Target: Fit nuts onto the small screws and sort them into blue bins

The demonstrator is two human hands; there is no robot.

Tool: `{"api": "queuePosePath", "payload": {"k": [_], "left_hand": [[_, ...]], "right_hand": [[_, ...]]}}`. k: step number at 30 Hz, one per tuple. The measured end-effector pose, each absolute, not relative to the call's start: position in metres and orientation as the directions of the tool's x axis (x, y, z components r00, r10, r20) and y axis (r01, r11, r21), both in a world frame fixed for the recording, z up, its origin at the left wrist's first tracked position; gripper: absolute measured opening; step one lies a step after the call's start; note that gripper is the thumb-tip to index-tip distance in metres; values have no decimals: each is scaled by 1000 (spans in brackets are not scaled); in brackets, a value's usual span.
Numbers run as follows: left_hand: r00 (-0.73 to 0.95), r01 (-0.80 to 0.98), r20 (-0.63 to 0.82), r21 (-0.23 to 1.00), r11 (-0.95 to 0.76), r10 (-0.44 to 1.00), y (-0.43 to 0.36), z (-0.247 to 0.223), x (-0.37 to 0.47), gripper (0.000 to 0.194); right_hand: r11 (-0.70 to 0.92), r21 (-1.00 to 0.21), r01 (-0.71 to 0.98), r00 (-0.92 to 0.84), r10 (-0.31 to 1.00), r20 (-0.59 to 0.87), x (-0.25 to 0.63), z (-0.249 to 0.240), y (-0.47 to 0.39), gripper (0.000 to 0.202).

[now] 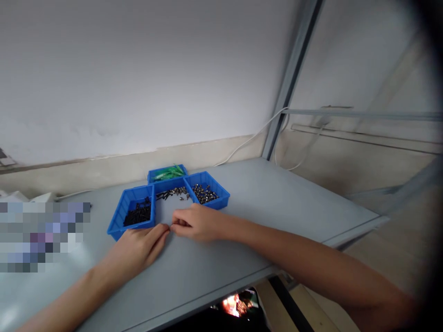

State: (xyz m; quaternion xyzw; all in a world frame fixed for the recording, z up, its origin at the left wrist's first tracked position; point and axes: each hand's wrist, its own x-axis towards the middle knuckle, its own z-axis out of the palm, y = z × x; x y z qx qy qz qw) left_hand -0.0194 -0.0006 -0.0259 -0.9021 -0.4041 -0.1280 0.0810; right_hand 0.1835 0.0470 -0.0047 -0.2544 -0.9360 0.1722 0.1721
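My left hand point(140, 246) and my right hand point(197, 223) meet above the grey table, fingertips pinched close together. Whatever they pinch is too small and too hidden to name. Just beyond my left hand stands a blue bin point(117, 216) of small black parts. Another blue bin point(223, 202), filled with small shiny metal pieces, sits past my right hand. Between these bins lies a loose pile of small dark and metallic parts point(173, 192). Behind it, a further blue bin point(150, 177) holds green, slender pieces point(169, 172).
The grey table point(263, 198) runs along a pale wall. A white cable point(242, 144) hangs by a metal post point(290, 69) at the back right. Below the front edge is a lit phone-like screen point(238, 305). A pixelated patch hides the left side.
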Motion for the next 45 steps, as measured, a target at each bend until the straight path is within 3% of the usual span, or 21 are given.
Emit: {"api": "queuePosePath", "payload": {"k": [3, 8, 14, 17, 20, 29, 37, 45], "left_hand": [[587, 785, 273, 39, -618, 763, -2, -25, -16, 29], [583, 786, 241, 73, -614, 776, -2, -25, -15, 32], [537, 759, 214, 300, -578, 816, 2, -26, -14, 26], [531, 750, 146, 378, -543, 835, 3, -28, -14, 27], [531, 745, 102, 418, -520, 842, 1, -26, -13, 28], [539, 741, 136, 392, -545, 831, -3, -16, -9, 24], [545, 751, 126, 366, -549, 829, -3, -19, -11, 27], [529, 772, 142, 330, -544, 837, -3, -19, -10, 28]], "right_hand": [[813, -391, 430, -804, 542, 243, 183, -6, 47, 22], [816, -426, 391, -820, 519, 242, 183, -6, 46, 30], [830, -508, 232, -787, 467, 404, 183, -6, 48, 22], [861, -482, 161, -824, 387, 415, 182, -8, 50, 15], [862, -474, 178, -826, 392, 404, 182, -9, 51, 12], [818, -471, 331, -783, 516, 346, 183, -5, 46, 13], [829, -428, 359, -796, 511, 323, 184, -3, 47, 20], [856, -450, 253, -821, 436, 369, 185, -2, 47, 15]]}}
